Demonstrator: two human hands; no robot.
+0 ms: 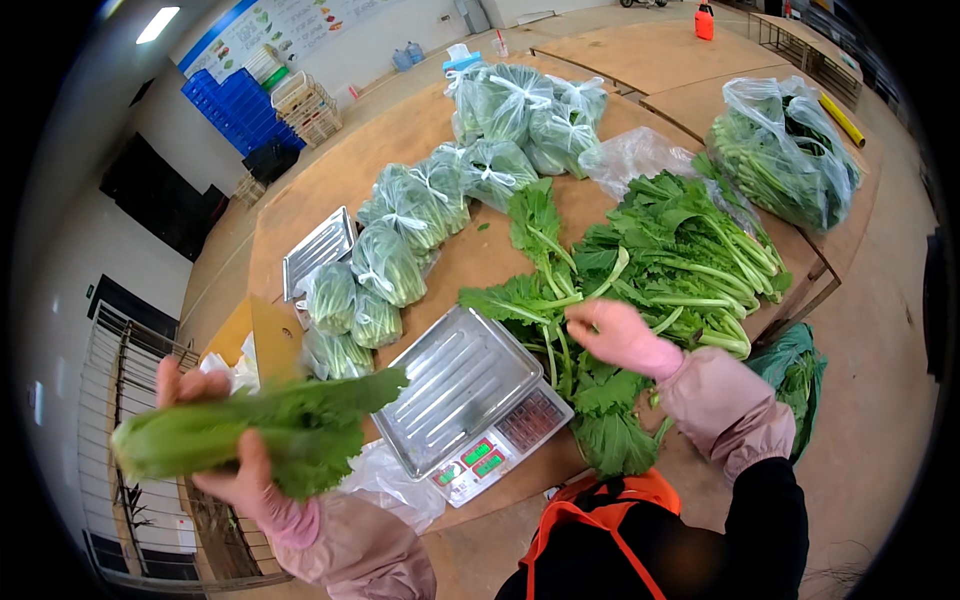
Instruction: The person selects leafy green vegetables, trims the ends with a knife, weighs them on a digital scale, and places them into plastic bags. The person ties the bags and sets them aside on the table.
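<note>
Head view shows me my left hand (pixel 232 455) wrapped tight around a bunch of greens (pixel 255 430), fingers over its stems, held left of the scale (pixel 470 400), while my right hand (pixel 620 335) rests with loosely curled fingers on the loose greens (pixel 690 260) across the table (pixel 400 130).

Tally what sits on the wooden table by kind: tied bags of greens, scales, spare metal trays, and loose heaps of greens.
Tied bags of greens: about 12, some overlap
Scales: 1
Spare metal trays: 1
Loose heaps of greens: 1
Large open bags of greens: 1
Total: about 16
</note>
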